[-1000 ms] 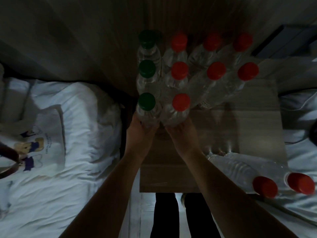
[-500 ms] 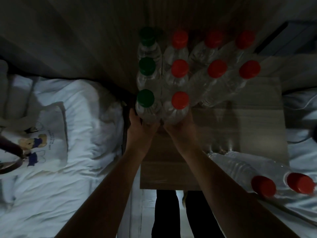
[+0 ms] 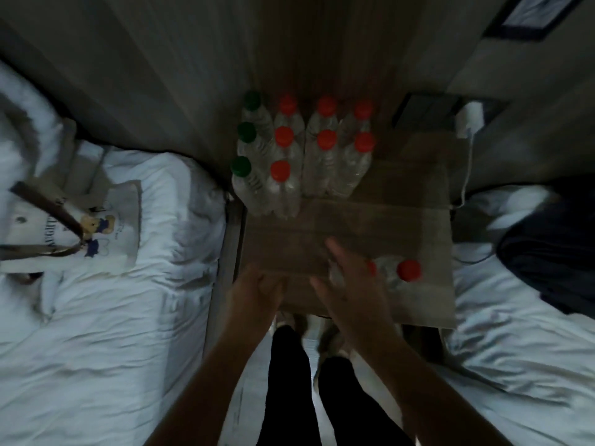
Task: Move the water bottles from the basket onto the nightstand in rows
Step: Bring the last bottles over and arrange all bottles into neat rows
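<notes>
Several clear water bottles stand in rows at the back left of the wooden nightstand (image 3: 402, 220). The left column has green caps (image 3: 240, 165), the others red caps (image 3: 280, 171). Two more red-capped bottles (image 3: 408, 270) lie near the nightstand's front right. My right hand (image 3: 347, 284) hovers with fingers spread just left of them, partly hiding one, and holds nothing. My left hand (image 3: 254, 291) hangs loosely curled over the front left edge, empty. No basket is in view.
A white bed (image 3: 106, 317) with a bear-print tote bag (image 3: 93, 226) lies to the left. Another bed with a dark garment (image 3: 547, 246) is on the right. A white charger (image 3: 470, 120) and cable hang at the back right. My legs stand below the nightstand.
Both hands let go of the front green-capped and red-capped bottles and drew back to the nightstand's front edge. The camera view pulled back and tilted.
</notes>
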The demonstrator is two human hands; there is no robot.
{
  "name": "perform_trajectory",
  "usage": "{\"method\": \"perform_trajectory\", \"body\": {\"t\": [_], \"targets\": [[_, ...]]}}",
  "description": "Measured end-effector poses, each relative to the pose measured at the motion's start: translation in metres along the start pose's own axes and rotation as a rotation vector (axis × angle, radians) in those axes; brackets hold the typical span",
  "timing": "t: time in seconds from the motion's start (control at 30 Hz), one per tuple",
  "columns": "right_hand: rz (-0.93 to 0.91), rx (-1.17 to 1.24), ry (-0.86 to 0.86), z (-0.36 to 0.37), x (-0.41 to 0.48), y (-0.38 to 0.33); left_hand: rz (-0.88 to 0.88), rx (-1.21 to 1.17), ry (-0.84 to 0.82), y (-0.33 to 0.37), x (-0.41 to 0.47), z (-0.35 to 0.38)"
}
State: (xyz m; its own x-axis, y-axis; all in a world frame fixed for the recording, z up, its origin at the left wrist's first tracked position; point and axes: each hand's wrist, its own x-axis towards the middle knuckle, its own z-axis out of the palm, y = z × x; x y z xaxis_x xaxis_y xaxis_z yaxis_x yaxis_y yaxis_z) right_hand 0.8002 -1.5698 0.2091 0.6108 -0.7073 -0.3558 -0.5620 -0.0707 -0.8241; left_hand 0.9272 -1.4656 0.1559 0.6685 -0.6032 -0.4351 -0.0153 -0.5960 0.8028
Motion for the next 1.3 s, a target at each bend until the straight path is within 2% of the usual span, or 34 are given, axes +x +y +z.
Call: {"method": "perform_trajectory", "body": {"t": [0.07,0.17,0.3,0.47,0.6,0.7,0.77,0.9,1.3], "targets": [[-0.051,-0.095,0.070,-0.035,-0.021,-0.008,0.105,0.126,0.039,0.020,-0.021,0.006],[-0.058,-0.208,0.128,-0.077,-0.036,-0.006,0.168,0.178,-0.043,0.062,-0.046,0.021],[0.045,-0.415,0.035,-0.102,-0.027,0.014,0.235,0.392,-0.183,0.089,-0.046,0.051],[0.070,-0.465,-0.147,-0.107,-0.032,0.017,0.235,0.566,-0.291,0.107,-0.053,0.070],[0.010,-0.536,-0.156,-0.107,-0.034,0.019,0.241,0.668,-0.295,0.106,-0.055,0.071],[0.038,-0.557,-0.159,-0.106,-0.029,0.020,0.272,0.727,-0.274,0.107,-0.053,0.073],[0.069,-0.577,-0.190,-0.104,-0.023,0.022,0.292,0.751,-0.237,0.109,-0.052,0.075],[0.055,-0.694,-0.142,-0.100,-0.013,0.023,0.283,0.795,-0.147,0.108,-0.043,0.082],[0.064,-0.870,-0.097,-0.094,-0.001,0.036,0.399,0.992,-0.191,0.084,-0.032,0.078]]}}
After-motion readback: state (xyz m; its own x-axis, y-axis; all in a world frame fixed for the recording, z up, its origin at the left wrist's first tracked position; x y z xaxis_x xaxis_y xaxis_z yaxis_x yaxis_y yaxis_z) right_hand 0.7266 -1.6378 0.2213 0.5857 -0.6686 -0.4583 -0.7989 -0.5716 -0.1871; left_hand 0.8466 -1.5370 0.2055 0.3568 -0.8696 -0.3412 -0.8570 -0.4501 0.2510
